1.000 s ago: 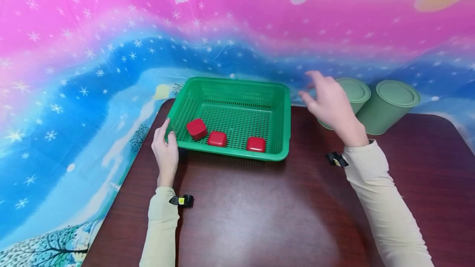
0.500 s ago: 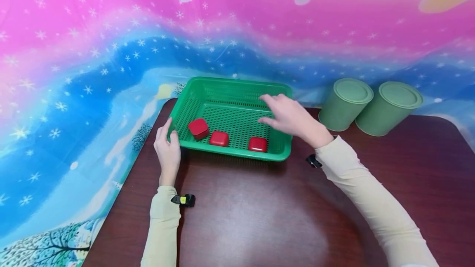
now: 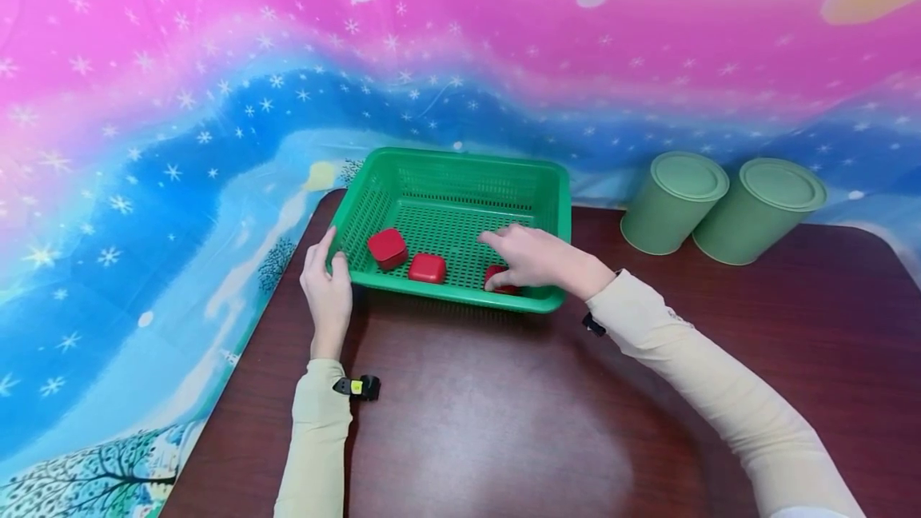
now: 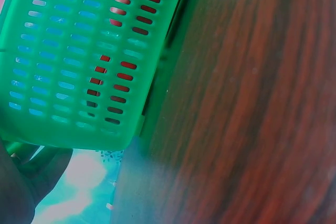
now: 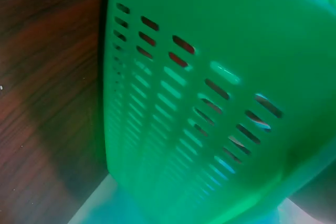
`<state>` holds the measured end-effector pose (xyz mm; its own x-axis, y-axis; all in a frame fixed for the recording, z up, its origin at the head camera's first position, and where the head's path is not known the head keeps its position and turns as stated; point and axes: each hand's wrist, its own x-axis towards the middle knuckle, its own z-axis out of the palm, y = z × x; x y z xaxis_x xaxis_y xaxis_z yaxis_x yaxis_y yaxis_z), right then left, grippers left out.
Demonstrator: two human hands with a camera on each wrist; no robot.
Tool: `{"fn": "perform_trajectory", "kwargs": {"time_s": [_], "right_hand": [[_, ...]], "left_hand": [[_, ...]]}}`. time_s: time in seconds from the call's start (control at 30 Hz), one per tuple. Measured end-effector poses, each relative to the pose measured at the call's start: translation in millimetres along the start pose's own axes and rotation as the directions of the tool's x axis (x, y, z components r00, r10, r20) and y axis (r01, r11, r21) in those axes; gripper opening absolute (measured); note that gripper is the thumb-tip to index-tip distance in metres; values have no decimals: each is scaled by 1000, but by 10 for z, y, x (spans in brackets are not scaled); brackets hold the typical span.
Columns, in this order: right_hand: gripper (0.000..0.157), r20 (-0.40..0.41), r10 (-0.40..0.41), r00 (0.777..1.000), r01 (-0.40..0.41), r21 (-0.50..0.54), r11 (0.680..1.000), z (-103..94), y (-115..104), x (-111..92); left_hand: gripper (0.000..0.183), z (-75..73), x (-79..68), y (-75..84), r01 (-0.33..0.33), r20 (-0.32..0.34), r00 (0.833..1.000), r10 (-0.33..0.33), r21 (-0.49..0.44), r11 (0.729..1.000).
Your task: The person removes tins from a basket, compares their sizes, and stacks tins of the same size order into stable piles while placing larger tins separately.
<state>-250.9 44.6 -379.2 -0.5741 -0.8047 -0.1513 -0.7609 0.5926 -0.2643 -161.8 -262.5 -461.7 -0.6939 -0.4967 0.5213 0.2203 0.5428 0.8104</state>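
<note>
A green perforated plastic basket stands on the table, three small red rounded boxes inside it. My left hand grips the basket's left front corner, thumb over the rim. In the left wrist view its fingers show below the basket's wall. Reaching over the right side, my right hand is inside the basket, thumb and fingers spread about the right red box, which it partly covers. Whether they touch it, I cannot tell. The middle red box and the tilted left red box lie near the front wall.
Two lidded green canisters stand side by side at the back right of the dark brown wooden table. A pink and blue snow-patterned cloth hangs behind and to the left. Through the right wrist view runs the basket's wall.
My right hand has come left from beside the canisters, crossed the basket's right rim and lowered to the right red box. The left hand keeps its grip on the basket.
</note>
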Motion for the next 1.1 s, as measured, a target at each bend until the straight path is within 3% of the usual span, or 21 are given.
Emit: {"fn": "perform_trajectory", "kwargs": {"time_s": [0.2,0.57,0.67,0.83,1.1], "right_hand": [[69,98,8,995,-10,14,1000,32,-16,7],[64,150,2,989,2,-25,1000,135,12,25],[62,192,-3,981,9,-31,999,155,-11,32],[61,270,57,961,-45,-52,998,202,-29,64],[57,279,90,956,-59,-118,991,286,-37,158]], "left_hand": [[46,-1,-2,-23,9,1,1000,-9,1,1000],[46,2,-4,-10,1,2,1000,-1,2,1000],[46,3,-4,-13,3,2,1000,-3,3,1000],[45,10,-7,-11,2,4,1000,-2,-3,1000],[46,9,4,-24,-13,-4,1000,13,-6,1000]]}}
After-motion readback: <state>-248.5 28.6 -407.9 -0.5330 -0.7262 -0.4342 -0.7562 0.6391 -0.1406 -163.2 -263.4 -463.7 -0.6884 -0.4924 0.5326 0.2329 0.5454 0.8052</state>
